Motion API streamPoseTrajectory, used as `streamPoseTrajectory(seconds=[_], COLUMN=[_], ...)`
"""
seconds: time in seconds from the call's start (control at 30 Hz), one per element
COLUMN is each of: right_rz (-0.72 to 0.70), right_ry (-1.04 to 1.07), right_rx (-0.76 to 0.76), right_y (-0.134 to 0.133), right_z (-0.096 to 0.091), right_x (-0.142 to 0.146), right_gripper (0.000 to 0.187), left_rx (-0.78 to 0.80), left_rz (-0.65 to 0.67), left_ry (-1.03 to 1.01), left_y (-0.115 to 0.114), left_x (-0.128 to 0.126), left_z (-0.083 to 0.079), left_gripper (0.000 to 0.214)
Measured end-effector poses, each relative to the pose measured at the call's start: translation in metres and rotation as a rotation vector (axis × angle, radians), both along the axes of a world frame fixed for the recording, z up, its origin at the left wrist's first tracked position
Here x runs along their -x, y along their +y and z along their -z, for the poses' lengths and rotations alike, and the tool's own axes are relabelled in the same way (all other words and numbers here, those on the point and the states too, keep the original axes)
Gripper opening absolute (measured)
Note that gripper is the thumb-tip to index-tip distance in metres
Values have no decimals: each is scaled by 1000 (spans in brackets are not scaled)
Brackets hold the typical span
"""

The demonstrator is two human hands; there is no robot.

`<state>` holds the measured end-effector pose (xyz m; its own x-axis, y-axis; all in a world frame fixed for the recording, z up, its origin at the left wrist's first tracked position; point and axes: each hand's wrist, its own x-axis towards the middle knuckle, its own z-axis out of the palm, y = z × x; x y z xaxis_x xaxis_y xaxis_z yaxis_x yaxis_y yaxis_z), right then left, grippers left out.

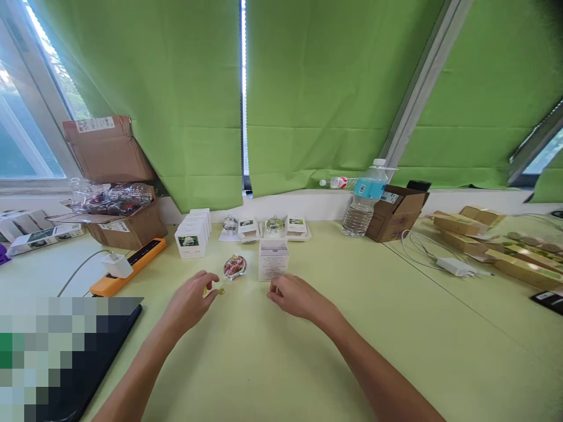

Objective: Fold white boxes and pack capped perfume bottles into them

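Note:
My left hand [197, 298] rests on the table with thumb and forefinger apart. Close to its fingertips lies a small yellowish, shiny piece [221, 291], too small to name; another yellow bit shows partly behind the fingers. Just beyond is a round clear glass bottle [234, 267] with reddish contents and a gold-coloured top. My right hand [294, 296] has its fingers curled together at the lower front of a white carton [273, 264], which stands upright with its top open. Whether those fingers pinch anything is hidden from me.
Behind stand a row of white cartons [192, 237], glass bottles [275, 224] and opened small boxes [248, 228]. An orange power strip [132, 268] and dark laptop [109, 351] are left. A large water bottle [361, 205], cardboard box [391, 220] and white charger [456, 266] are right.

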<state>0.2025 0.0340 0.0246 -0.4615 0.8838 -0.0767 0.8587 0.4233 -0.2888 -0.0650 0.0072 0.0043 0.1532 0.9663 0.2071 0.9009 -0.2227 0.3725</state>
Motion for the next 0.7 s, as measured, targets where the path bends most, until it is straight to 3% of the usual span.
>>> streamPoseTrajectory(seconds=[0.3, 0.7], right_rz=[-2, -67], right_ry=[7, -13], right_rx=[-5, -79], right_y=[1, 4], right_z=[4, 14], right_x=[1, -1], right_gripper=[18, 23], left_rx=[93, 62], left_rz=[29, 40], left_ry=[65, 20], left_y=[0, 3], left_x=[-16, -17], left_z=[13, 15], left_gripper=[29, 27])
